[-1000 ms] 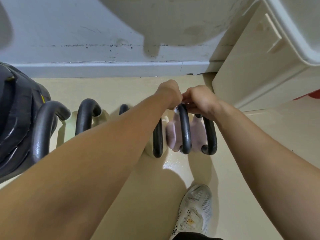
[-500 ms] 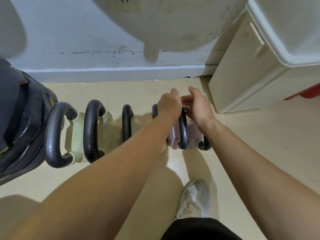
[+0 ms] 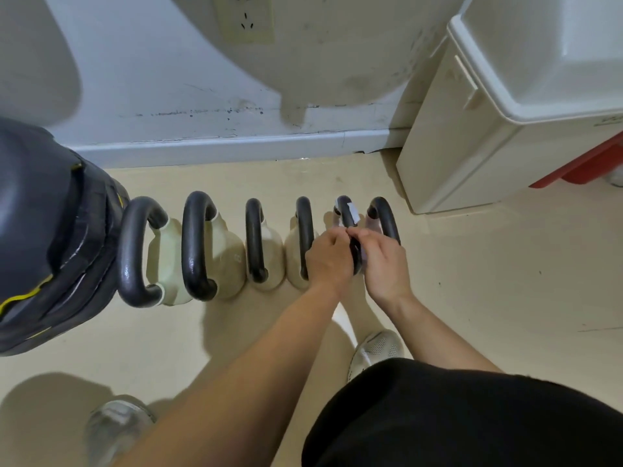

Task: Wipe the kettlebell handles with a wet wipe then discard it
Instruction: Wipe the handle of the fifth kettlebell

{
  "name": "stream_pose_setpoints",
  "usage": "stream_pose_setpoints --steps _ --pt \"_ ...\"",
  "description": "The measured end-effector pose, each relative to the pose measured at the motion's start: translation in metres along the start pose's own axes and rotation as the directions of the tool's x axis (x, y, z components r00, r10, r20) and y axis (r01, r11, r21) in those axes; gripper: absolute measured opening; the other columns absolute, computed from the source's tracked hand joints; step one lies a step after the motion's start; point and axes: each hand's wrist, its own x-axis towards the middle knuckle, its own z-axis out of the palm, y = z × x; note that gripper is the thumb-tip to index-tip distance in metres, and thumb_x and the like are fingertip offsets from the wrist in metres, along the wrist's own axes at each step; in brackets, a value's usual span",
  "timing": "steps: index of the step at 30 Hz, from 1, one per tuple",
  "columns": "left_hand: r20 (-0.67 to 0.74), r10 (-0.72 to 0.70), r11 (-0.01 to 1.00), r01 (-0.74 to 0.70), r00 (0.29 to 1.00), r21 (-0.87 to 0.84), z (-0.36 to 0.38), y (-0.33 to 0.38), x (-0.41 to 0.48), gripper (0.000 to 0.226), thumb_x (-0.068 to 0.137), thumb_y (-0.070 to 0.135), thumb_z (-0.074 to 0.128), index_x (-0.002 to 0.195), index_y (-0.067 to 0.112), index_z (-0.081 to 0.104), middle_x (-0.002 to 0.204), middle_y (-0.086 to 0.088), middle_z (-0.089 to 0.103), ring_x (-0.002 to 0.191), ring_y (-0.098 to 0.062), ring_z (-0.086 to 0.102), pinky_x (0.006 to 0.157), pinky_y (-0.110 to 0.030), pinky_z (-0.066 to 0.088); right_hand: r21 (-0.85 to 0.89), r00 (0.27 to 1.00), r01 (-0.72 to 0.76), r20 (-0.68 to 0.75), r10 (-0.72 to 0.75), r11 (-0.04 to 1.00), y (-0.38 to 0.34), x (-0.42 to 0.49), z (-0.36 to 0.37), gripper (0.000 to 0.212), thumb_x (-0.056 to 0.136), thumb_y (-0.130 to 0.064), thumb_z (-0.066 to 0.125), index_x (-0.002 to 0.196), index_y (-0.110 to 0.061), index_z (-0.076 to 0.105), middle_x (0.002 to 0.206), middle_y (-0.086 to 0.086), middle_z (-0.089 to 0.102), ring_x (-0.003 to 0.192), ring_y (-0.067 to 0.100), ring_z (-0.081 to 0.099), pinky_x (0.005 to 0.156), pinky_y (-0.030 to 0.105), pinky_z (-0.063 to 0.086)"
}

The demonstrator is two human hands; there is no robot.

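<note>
1. Our left hand (image 3: pixel 328 257) is curled, its fingertips pinching what looks like the wipe (image 3: pixel 352 210) against the fifth handle (image 3: pixel 344 214) from the left
2. Our right hand (image 3: pixel 382 261) curls round the same handle's near side, and the thumbs meet on top
3. We judge it best to wrap the wipe fully round the bar and slide it along the whole arch
4. The wipe shows only as a small white strip
5. The kettlebells (image 3: pixel 232 251) stand in a row on the floor by the wall, with dark, dull handles
</note>
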Motion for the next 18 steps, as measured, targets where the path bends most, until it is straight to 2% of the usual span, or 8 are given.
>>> stream_pose_setpoints --steps 2,4,7,9,11,13,15,18 --pt "-0.013 0.052 0.992 -0.05 0.999 0.117 -0.001 0.009 0.003 0.021 0.094 0.013 0.043 0.087 0.019 0.062 0.08 0.004 0.064 0.081 -0.02 0.061 0.082 -0.033 0.049 -0.085 1.0 0.011 0.011 -0.01 0.996 0.001 0.006 0.0 0.032 0.101 -0.021 0.047 0.092 -0.025 0.078 0.084 -0.001 0.075 0.084 0.011 0.069 0.079 0.031 0.055" --pt "-0.001 0.104 0.965 -0.101 0.995 0.24 0.0 0.014 0.008 0.017 0.097 0.011 0.046 0.107 0.018 0.058 0.088 0.008 0.059 0.086 -0.017 0.059 0.081 -0.026 0.044 -0.183 0.998 0.042 -0.038 -0.05 0.982 0.001 0.017 -0.001 0.026 0.1 -0.017 0.05 0.106 -0.018 0.075 0.098 -0.001 0.073 0.084 0.008 0.066 0.084 0.03 0.054" --pt "0.033 0.146 0.938 -0.149 0.989 0.314 0.004 0.017 0.02 0.027 0.095 0.008 0.053 0.121 0.007 0.061 0.112 -0.007 0.068 0.107 -0.024 0.064 0.095 -0.03 0.048 -0.308 0.988 0.107 -0.075 -0.137 0.945 -0.007 0.043 -0.003 0.037 0.096 -0.008 0.051 0.13 -0.017 0.062 0.123 0.001 0.053 0.086 -0.001 0.058 0.09 0.024 0.048" --pt "0.0 0.156 0.938 -0.148 0.988 0.314 0.004 0.021 0.023 0.027 0.092 0.005 0.057 0.118 0.005 0.066 0.112 -0.012 0.069 0.107 -0.028 0.065 0.094 -0.034 0.051 -0.399 0.996 0.079 0.001 -0.085 0.914 -0.015 0.062 -0.003 0.046 0.093 -0.005 0.052 0.138 -0.015 0.059 0.132 0.006 0.056 0.099 0.01 0.064 0.091 0.021 0.045" --pt "-0.03 0.198 0.923 -0.176 0.98 0.342 0.002 0.021 0.024 0.022 0.09 0.003 0.059 0.109 0.006 0.07 0.105 -0.013 0.072 0.1 -0.03 0.067 0.085 -0.036 0.052 -0.454 0.998 0.055 0.031 -0.046 0.889 -0.02 0.077 0.0 0.03 0.092 -0.001 0.053 0.115 -0.006 0.072 0.119 0.01 0.072 0.101 0.023 0.069 0.082 0.02 0.049" --pt "-0.028 0.228 0.908 -0.202 0.973 0.367 0.0 0.018 0.026 0.022 0.088 0.002 0.061 0.107 0.008 0.071 0.103 -0.011 0.073 0.098 -0.029 0.068 0.08 -0.032 0.051 -0.425 0.998 0.047 -0.009 -0.056 0.904 -0.019 0.083 0.004 0.021 0.091 0.003 0.052 0.086 -0.002 0.072 0.094 0.009 0.074 0.075 0.017 0.066 0.064 0.012 0.047" --pt "-0.028 0.239 0.896 -0.209 0.971 0.392 -0.002 0.019 0.028 0.021 0.089 0.003 0.06 0.106 0.008 0.071 0.102 -0.01 0.072 0.098 -0.029 0.067 0.075 -0.028 0.046 -0.387 0.996 0.047 -0.047 -0.071 0.921 -0.015 0.084 0.007 0.025 0.093 0.001 0.053 0.08 -0.013 0.069 0.086 0.0 0.069 0.067 0.005 0.059 0.056 0.0 0.04" --pt "-0.009 0.284 0.848 -0.247 0.959 0.468 -0.004 0.025 0.029 0.018 0.092 0.004 0.056 0.102 0.006 0.07 0.1 -0.014 0.071 0.095 -0.032 0.066 0.079 -0.033 0.05 -0.339 0.992 0.044 -0.095 -0.081 0.94 -0.01 0.08 0.006 0.023 0.092 -0.003 0.055 0.082 -0.016 0.071 0.081 -0.007 0.067 0.074 0.003 0.061 0.06 -0.004 0.037"
